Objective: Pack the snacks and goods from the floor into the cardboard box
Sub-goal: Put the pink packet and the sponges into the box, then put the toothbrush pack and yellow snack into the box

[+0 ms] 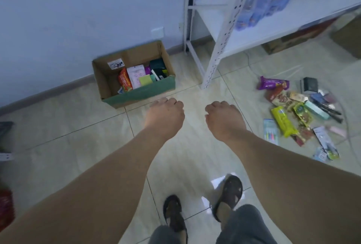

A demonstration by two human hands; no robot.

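Head view: cardboard box [136, 95] holds packets; left hand [166, 116] and right hand [224, 120] fingers curled, empty.

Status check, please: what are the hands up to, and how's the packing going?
Both hands, left and right, empty, fingers curled. Cardboard box part filled. Snack pile waits on floor, right. Path clear.

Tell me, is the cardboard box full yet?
No. The cardboard box holds packets on its right side; the left floor shows bare.
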